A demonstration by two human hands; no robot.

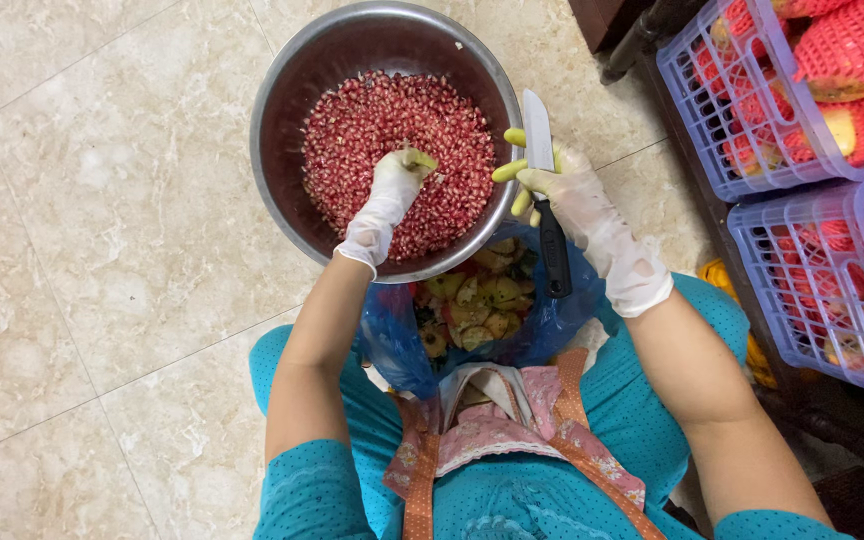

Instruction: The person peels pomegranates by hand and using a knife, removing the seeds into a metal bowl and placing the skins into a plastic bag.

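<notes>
Here, the left hand [392, 190], gloved in white, reaches into the steel bowl [282, 90] at about 12 o'clock from the person's lap, its fingers curled shut around a small piece of yellow-green pomegranate rind [419, 158], held just over the heap of red pomegranate seeds [372, 120] that fills the bowl's bottom. Just below the bowl, at 6 o'clock from it, a blue plastic bag [392, 340] holds discarded peel pieces [472, 305]. The right hand [577, 195], also gloved, sits at the bowl's 3 o'clock edge, clamped on a knife [544, 190] with a black handle; the knife's long axis runs 12 to 6 o'clock, blade tip up over the rim. The left hand is the nearer one to the seeds. Farther right, at 2 o'clock, purple plastic baskets [697, 110] hold pomegranates in red foam netting [852, 45].
</notes>
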